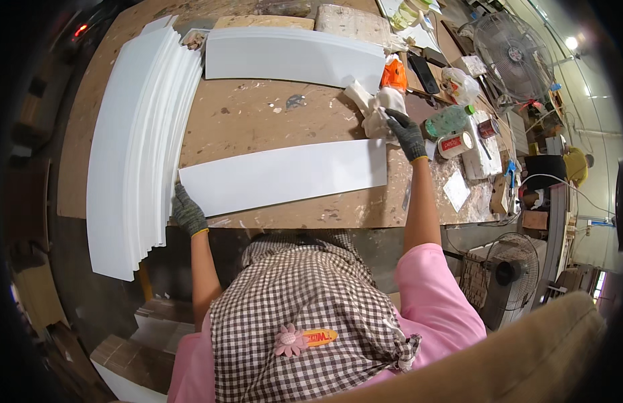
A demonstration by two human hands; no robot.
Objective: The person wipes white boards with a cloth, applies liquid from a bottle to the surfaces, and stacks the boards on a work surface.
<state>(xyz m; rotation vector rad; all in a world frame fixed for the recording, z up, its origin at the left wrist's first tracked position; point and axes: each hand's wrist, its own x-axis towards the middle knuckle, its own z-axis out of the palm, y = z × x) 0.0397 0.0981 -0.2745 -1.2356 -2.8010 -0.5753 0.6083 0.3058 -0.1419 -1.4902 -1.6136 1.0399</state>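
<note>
Bright centre, dark fisheye-warped edges

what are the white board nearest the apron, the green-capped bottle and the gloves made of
White board: perhaps painted or laminated wood; smooth, flat, faintly shiny face.
Bottle: probably thin plastic, clear with a green tint; light shows through it.
Gloves: likely knitted yarn, matt grey, judging by the snug, yellow-edged cuffs; any coating is hard to tell.

This looks like a workshop. Stacked white panels (123, 154) lie on a broad, stained worktable (247, 127), with two caged fans (514, 55) to the right.
</note>
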